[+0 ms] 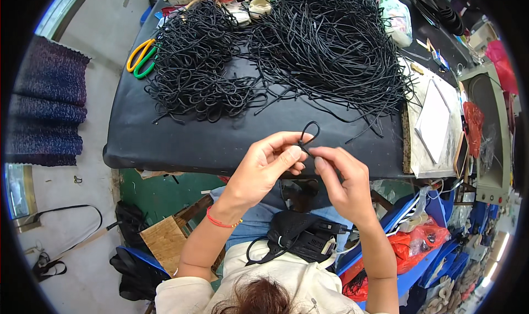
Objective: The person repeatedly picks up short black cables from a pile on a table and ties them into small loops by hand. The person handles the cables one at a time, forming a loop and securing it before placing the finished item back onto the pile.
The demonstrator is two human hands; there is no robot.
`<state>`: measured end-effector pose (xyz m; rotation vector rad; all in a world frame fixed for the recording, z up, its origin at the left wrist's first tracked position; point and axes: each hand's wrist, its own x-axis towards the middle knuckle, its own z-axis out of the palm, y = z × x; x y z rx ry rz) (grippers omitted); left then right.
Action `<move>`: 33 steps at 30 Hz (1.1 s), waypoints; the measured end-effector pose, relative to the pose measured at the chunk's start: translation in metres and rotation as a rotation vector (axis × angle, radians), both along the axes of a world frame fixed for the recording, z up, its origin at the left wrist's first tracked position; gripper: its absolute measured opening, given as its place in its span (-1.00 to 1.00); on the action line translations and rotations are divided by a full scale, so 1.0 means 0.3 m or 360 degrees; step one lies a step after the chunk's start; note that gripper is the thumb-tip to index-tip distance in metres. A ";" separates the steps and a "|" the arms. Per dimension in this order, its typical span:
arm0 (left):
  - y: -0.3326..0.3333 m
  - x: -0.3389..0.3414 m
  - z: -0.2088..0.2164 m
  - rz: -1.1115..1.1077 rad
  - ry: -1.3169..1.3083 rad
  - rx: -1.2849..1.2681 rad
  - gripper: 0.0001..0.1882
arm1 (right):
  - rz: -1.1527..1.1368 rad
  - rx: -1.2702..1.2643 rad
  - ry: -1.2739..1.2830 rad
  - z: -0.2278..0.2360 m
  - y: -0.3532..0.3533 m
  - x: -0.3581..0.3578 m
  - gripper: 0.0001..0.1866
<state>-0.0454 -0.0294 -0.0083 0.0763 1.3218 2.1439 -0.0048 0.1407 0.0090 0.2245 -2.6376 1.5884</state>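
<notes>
Black-covered bench (182, 143) ran across the view, near edge bowed by the lens and passing just behind both hands. Bare strip lay along that edge, widest to the left of the hands. Big heap of loose black cords (330, 55) filled the bench's middle and right, stray ends trailing toward the hands and tightening the room beyond them. Smaller heap of looped black cords (193, 55) sat left of it, a green loop handle (146, 70) beside its outer side. White panel (433, 124) on the bench's right end, well apart from the work.

Right hand (346, 179): partly open, thumb and index tips near each other at the cord's right side, other fingers bent. Left hand (267, 162): thumb and index closed in a pinch on the cord, remaining fingers curled below. Left was the nearer hand, in direct contact at the crossing; right came in from the side.

Black cord loop (318, 131) stood out of the left pinch, long axis pointing away from the person and leaning slightly right, its round end free over bare bench. Whether the right fingertips gripped a tail couldn't be told; too thin and dark there.
</notes>
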 end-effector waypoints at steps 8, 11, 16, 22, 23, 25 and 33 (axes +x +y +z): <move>0.011 0.021 -0.014 0.0106 0.0186 -0.0081 -0.77 | 0.0080 -0.1370 -0.0792 0.046 -0.023 0.042 -0.79; 0.009 0.025 0.005 0.0123 0.0154 -0.0057 -0.78 | 0.0075 -0.1058 -0.0680 0.029 -0.001 0.041 -0.82; 0.010 0.030 0.008 0.0199 0.0097 0.0030 -0.81 | -0.0188 -0.0584 -0.0204 -0.016 -0.045 0.045 -0.88; 0.044 0.063 0.006 0.0453 0.0278 -0.0188 -0.84 | -0.0470 -0.0258 -0.0096 0.005 -0.089 0.035 -0.89; 0.056 0.073 0.009 0.0507 0.0351 -0.0290 -0.84 | -0.0510 -0.0203 -0.0077 0.010 -0.096 0.034 -0.87; 0.068 0.082 0.015 0.0571 0.0816 -0.0660 -0.82 | -0.0553 -0.0241 -0.0013 -0.004 -0.106 0.031 -0.84; 0.033 0.072 0.007 0.0368 0.0941 -0.0691 -0.71 | -0.0155 -0.0045 0.0118 -0.007 -0.009 -0.029 -0.80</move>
